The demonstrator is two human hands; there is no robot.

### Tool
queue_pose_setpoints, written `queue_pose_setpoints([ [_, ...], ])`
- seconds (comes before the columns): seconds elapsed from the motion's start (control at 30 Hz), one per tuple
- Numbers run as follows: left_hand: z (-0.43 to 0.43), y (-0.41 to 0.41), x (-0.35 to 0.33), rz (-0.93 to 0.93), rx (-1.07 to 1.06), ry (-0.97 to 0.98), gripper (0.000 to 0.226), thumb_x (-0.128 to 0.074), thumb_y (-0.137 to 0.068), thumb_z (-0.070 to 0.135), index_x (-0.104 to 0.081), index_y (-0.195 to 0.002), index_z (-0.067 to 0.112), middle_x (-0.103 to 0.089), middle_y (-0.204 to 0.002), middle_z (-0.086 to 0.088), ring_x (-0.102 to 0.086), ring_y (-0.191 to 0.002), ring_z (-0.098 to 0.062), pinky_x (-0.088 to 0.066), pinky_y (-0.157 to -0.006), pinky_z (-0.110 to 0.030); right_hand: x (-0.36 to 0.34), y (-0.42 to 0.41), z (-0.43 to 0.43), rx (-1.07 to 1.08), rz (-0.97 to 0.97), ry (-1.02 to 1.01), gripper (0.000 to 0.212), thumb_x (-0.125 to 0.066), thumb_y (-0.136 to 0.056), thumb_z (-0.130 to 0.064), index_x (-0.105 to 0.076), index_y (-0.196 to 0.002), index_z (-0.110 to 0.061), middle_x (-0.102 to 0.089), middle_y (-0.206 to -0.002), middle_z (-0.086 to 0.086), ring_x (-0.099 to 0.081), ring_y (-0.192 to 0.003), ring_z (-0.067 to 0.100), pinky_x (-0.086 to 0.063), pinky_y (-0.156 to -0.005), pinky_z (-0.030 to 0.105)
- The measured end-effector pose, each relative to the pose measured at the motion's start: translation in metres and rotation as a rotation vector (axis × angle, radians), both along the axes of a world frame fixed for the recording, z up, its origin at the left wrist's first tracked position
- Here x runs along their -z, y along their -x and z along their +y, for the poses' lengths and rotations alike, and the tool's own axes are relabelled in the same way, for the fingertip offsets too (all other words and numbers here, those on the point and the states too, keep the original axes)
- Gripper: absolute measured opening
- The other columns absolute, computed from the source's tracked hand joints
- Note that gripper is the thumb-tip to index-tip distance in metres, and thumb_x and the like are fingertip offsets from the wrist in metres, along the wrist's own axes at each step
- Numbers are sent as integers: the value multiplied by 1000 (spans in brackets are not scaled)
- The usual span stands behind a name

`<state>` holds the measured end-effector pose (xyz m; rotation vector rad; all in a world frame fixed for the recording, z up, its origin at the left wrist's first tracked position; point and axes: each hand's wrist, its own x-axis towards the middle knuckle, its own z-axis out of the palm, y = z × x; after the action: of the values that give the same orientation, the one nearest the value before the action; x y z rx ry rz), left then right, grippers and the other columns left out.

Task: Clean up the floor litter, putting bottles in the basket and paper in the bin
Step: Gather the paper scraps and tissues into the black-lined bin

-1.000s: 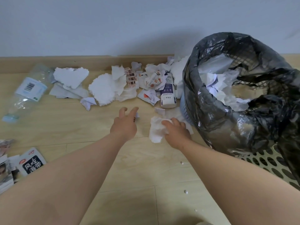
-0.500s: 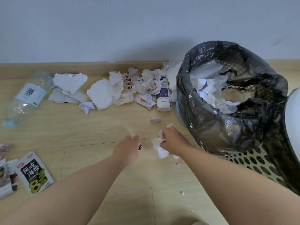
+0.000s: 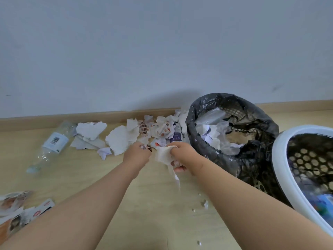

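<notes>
My right hand point(image 3: 182, 156) clutches a crumpled tissue point(image 3: 163, 156) and my left hand point(image 3: 137, 156) pinches a small printed scrap point(image 3: 145, 147), both meant for the lined bin point(image 3: 198, 141) just beside. Beyond, torn paper point(image 3: 122, 139) and a bottle point(image 3: 52, 143) lie along the wall.

Glossy plastic bin liner point(image 3: 212, 152); wood-look floor point(image 3: 72, 177)

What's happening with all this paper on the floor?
A person is tidying litter. The right hand grips a crumpled white tissue beside the black-lined bin, which already holds paper. The left hand pinches a small printed scrap. More torn paper and a clear plastic bottle lie on the floor; the white-rimmed basket stands right of the bin.
</notes>
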<state>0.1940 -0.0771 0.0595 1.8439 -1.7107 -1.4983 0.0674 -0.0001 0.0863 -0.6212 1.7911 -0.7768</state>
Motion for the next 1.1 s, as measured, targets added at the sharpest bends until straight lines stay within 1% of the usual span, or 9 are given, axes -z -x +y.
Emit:
queue_pose_setpoints([
  [0.1, -9, 7, -36, 99, -85, -65, 14, -44, -88, 4, -54, -97, 8, -51, -77, -7, -57, -70, -22, -32, -47, -22, -24, -2, -7, 199, -101, 19, 27, -39, -91, -9, -58, -108, -17, -54, -86, 5, -53, -71, 19, -47, -57, 25],
  [0.2, -20, 19, -70, 114, -184, -152, 21, -42, -90, 5, -43, -70, 9, -45, -63, -7, -35, -27, -13, -21, -39, -11, -44, 0, -6, 398, -228, 13, 11, -48, -91, -15, -56, -99, -17, -54, -90, 6, -50, -70, 18, -46, -55, 25],
  [0.3, -19, 32, -98, 277, -200, -190, 30, -47, -92, 17, -40, -64, 11, -42, -38, 0, -26, -15, -9, -24, -32, -4, -66, 8, 1, 536, -298, 82, 4, -55, -89, -18, -55, -91, -14, -58, -89, 9, -54, -75, 23, -51, -70, 33],
  [0.5, 28, 50, -136, 298, -61, -87, 19, -45, -94, 27, -52, -89, 10, -51, -64, -6, -44, -33, -10, -29, -37, -13, -84, 30, 19, 598, -217, 146, 19, -57, -88, -27, -57, -102, -13, -62, -95, 11, -55, -78, 21, -52, -78, 35],
  [0.63, 45, 51, -128, 297, 84, -18, 12, -50, -93, 29, -56, -96, 20, -56, -84, 1, -53, -60, -9, -37, -50, -22, -91, 38, 30, 580, -228, 109, 12, -57, -90, -26, -56, -94, -15, -54, -92, 11, -51, -75, 20, -47, -52, 25],
  [0.77, 47, 65, -130, 356, 69, -85, 21, -52, -94, 30, -57, -108, 15, -59, -87, -2, -52, -58, -10, -38, -46, -20, -104, 59, 29, 714, -246, 206, 14, -58, -89, -21, -59, -100, -14, -51, -81, 7, -48, -62, 14, -45, -47, 21],
  [0.93, 46, 97, -126, 484, 14, -120, 18, -49, -94, 24, -54, -109, 16, -63, -102, -14, -63, -77, -22, -48, -60, -28, -104, 87, 35, 870, 57, 375, 18, -48, -88, -25, -56, -80, -11, -46, -68, 4, -43, -61, 18, -39, -56, 31],
  [1.03, 43, 121, -116, 550, -69, -207, 6, -49, -92, 19, -55, -94, 20, -58, -104, -13, -62, -100, -31, -52, -88, -44, -94, 98, 43, 899, 308, 442, 17, -40, -85, -18, -50, -80, -5, -45, -72, 7, -40, -68, 22, -36, -62, 35],
  [1.1, 46, 136, -113, 622, -121, -337, 6, -48, -93, 17, -54, -91, 16, -56, -92, -13, -61, -84, -27, -53, -79, -40, -89, 105, 49, 867, 432, 439, 13, -39, -86, -15, -49, -82, -7, -46, -70, 5, -41, -66, 20, -36, -61, 33],
])
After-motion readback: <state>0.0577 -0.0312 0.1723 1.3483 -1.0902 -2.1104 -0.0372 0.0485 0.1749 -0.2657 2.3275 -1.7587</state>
